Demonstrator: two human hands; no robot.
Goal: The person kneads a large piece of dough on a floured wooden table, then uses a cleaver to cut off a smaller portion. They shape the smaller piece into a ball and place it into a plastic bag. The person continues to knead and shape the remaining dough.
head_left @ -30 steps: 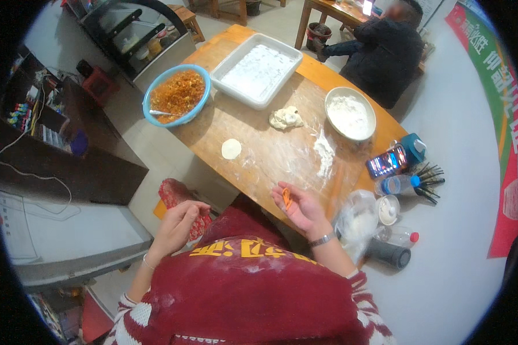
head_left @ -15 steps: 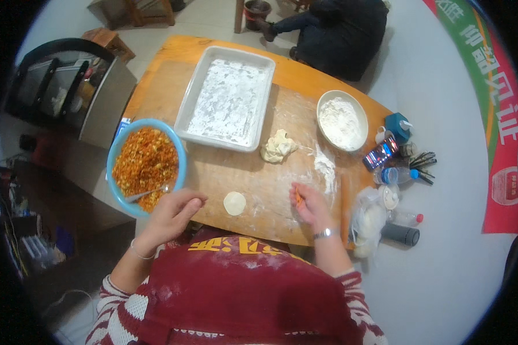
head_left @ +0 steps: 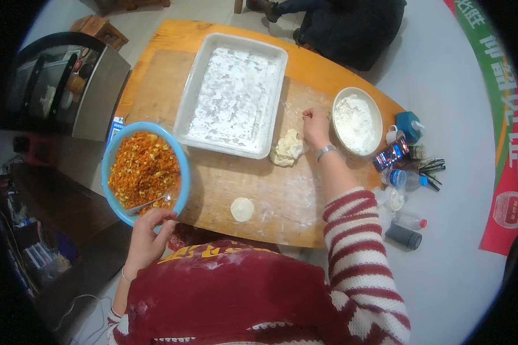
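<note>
1 bare wrapper [head_left: 242, 210]: likely pre-filling; next move calls for gripping spoon [head_left: 149, 204]. Left hand [head_left: 146, 238]: fingers slightly parted, seemingly empty. Right hand [head_left: 316, 129]: near dough [head_left: 288, 148], fingers' closure, hold unclear.

Pale wall [head_left: 440, 98], wooden stool [head_left: 101, 30], tiled floor [head_left: 213, 14]

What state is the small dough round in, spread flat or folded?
Spread flat: the dough round lies on the board, its circular outline whole, no fold visible.
</note>
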